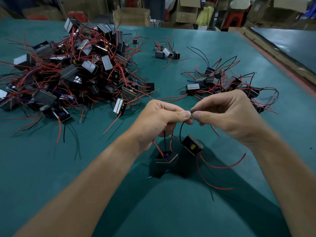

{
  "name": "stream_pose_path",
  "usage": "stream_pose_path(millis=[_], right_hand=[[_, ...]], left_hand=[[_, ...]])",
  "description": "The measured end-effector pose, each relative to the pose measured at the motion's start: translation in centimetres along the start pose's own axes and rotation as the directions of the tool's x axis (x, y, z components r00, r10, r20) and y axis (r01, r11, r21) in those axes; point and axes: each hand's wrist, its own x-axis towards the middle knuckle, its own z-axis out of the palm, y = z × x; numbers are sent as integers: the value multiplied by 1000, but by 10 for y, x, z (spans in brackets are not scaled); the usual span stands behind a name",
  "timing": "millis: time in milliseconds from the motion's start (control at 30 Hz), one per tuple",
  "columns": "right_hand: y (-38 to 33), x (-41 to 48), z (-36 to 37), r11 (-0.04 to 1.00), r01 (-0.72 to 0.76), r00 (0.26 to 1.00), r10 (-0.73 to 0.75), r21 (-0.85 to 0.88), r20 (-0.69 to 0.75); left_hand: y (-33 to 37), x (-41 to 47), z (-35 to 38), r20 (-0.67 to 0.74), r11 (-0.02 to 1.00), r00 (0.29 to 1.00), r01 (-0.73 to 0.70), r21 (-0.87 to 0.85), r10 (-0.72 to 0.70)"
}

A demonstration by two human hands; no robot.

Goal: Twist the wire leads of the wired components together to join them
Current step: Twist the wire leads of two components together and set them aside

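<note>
Black leads [180, 132] pinched between left grip [162, 117], right grip [229, 113], components [192, 144] beneath

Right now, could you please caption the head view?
Pinching wire leads between left hand and right hand, two components dangling below.

The big pile of components [77, 71] sat on the bench [51, 151] at left, a small cluster [166, 53] far behind the middle, and another group [220, 81] at right, just behind the right hand [227, 113]. The left hand [160, 120] met it at centre on the wire leads [191, 114], with two components [193, 145] side by side below. Boxes [131, 16] stood beyond the far edge.
</note>
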Motion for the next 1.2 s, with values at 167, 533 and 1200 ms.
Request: stream_pose_path(millis=[167, 533, 1200], right_hand=[[2, 0, -2, 1000, -4, 999, 5, -15, 36], [2, 1, -4, 898, -406, 900, 362, 166, 242], [11, 2, -3, 1000, -2, 998, 1, 9, 56]], left_hand=[[1, -1, -1, 43, 999, 999, 25, 25, -26], [-4, -5, 3, 66, 916, 968, -250, 314, 241], [1, -1, -1, 23, 998, 999, 42, 39, -43]])
